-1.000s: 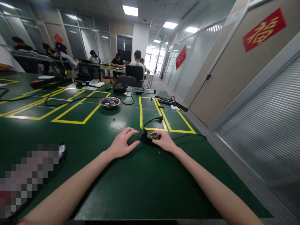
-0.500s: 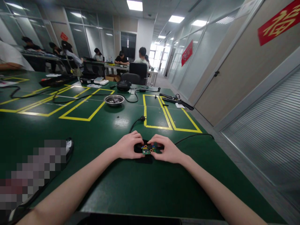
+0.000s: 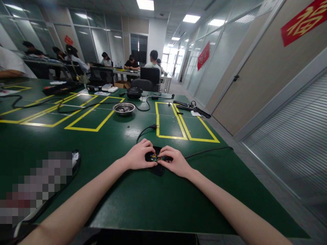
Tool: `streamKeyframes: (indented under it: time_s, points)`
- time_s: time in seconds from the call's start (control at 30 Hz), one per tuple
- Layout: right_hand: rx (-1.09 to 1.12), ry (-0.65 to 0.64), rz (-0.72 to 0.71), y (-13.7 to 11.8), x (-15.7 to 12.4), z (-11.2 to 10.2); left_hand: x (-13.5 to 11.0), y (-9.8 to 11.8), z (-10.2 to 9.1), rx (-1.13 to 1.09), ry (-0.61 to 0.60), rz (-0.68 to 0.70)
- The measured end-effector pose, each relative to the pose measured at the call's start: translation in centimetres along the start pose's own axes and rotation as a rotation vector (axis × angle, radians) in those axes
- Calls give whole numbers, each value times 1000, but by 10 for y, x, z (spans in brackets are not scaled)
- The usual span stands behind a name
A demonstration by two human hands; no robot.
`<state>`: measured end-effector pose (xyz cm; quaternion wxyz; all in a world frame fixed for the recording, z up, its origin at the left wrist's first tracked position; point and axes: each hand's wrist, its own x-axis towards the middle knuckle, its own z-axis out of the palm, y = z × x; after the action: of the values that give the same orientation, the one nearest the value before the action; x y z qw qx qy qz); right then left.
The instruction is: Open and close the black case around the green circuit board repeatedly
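A small circuit board (image 3: pixel 154 159) with copper-coloured coils lies within or just over a black plastic casing (image 3: pixel 157 170) on the green table. My left hand (image 3: pixel 141 155) curls round the left side, its thumb in front and fingers behind the board. From the right, my right hand (image 3: pixel 176 162) pinches the board, fingertips close to my left thumb. My fingers hide much of the board, and I cannot tell how deep it sits. Behind my left hand a black cable (image 3: pixel 143 132) ends in a plug (image 3: pixel 153 126); another cable (image 3: pixel 209 150) runs off to the right.
A metal bowl (image 3: pixel 124 109) with small parts stands beyond my hands. Yellow tape (image 3: pixel 171 137) marks rectangles on the green table (image 3: pixel 122 204). Black tools (image 3: pixel 192 109) lie at the far right, and a blurred-out object (image 3: pixel 38 190) at the left. Several people sit farther back.
Both hands have shifted slightly left, the right one more. The board has tilted and come closer to the black casing, more of which now shows. The plug has shifted slightly left.
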<state>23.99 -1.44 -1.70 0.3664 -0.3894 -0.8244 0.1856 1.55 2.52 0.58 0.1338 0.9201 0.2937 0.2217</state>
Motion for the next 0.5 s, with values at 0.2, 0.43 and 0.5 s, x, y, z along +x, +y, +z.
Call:
streamKeyframes:
  time_s: [0.2,0.43,0.5]
  points:
    - [-28,-101,-11,-6,1,-13,0,1,6,27,38,-64]
    - [-120,-160,-21,5,-1,-29,-2,-5,-4,-112,62,-111]
    - [-88,-154,-26,7,-1,-24,-3,-9,-9,-140,50,-99]
